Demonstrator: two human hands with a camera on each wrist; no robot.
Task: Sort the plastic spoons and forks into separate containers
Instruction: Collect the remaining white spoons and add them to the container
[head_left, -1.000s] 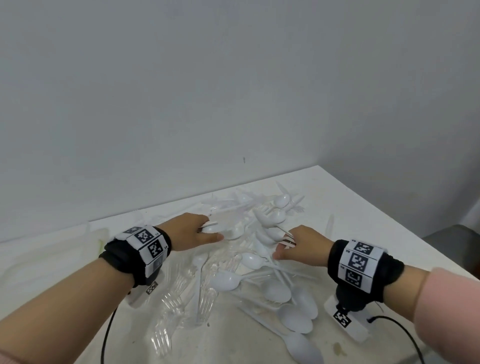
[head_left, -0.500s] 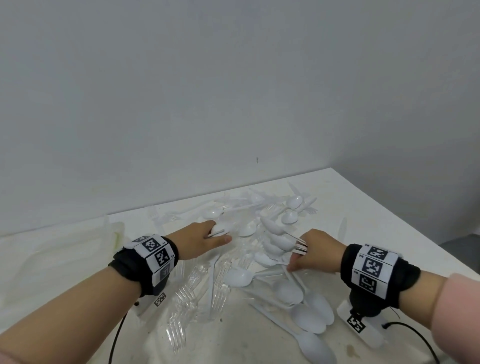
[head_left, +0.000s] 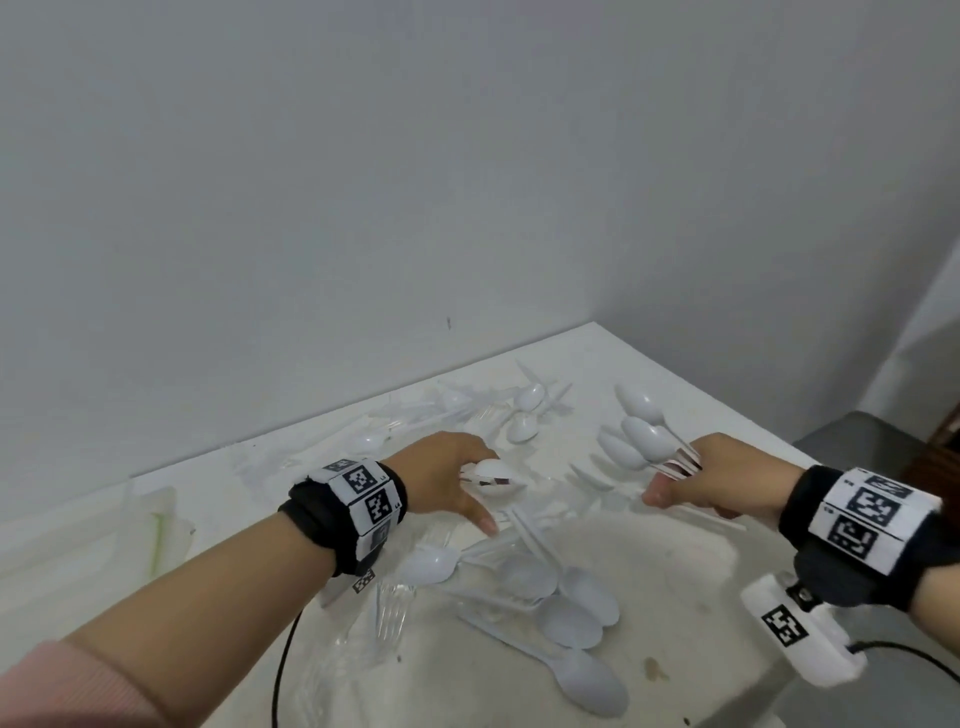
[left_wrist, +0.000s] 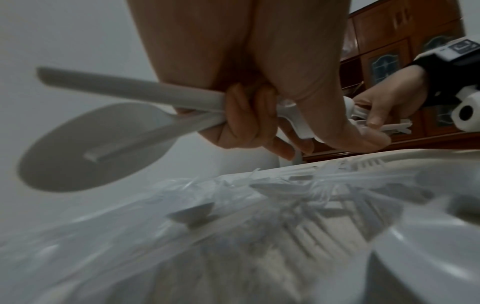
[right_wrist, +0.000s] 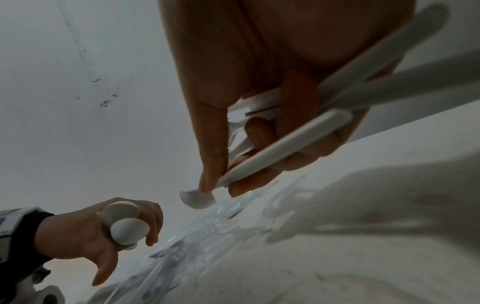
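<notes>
White plastic spoons (head_left: 550, 592) and clear plastic forks (head_left: 389, 618) lie mixed in a heap on the white table (head_left: 691, 582). My left hand (head_left: 478, 499) hovers over the heap and grips two white spoons (head_left: 491, 474) by their handles; in the left wrist view its fingers (left_wrist: 239, 123) curl round the handles, one bowl (left_wrist: 96, 146) sticking out. My right hand (head_left: 670, 488) is to the right, gripping several white spoons (head_left: 641, 439) that fan out toward the wall. The right wrist view shows those handles (right_wrist: 285, 152) held by thumb and fingers.
A translucent container (head_left: 150, 519) stands at the table's left. More spoons and forks (head_left: 524, 410) lie near the grey wall. The table's right edge (head_left: 769, 431) drops off beside my right hand. A black cable (head_left: 283, 670) runs under my left forearm.
My right hand has pulled away to the right and up with its bundle of spoons. My left hand has lifted slightly, spoons in its fingers. The camera view has shifted right.
</notes>
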